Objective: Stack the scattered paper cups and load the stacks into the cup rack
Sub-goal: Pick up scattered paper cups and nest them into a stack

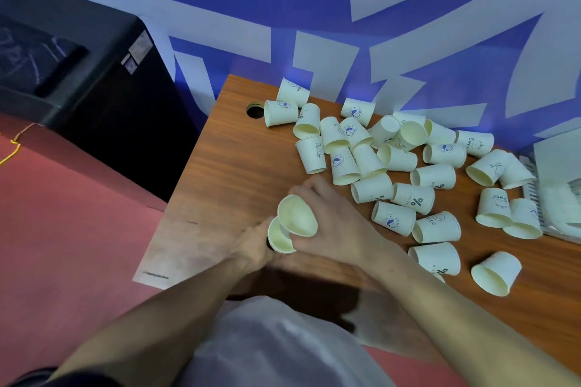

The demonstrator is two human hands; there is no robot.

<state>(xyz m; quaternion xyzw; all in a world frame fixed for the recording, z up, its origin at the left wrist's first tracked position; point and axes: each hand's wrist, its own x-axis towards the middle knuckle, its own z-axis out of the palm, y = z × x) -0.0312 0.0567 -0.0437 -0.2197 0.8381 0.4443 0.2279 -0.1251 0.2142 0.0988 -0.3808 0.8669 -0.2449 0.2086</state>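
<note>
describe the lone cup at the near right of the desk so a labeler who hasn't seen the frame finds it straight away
Start at the wooden desk and go to its near right corner, nearer the camera than the main pile of paper cups. The lone cup lies on its side with its open mouth facing the viewer. Unlike its neighbours, it touches no other cup and shows no print.
</note>
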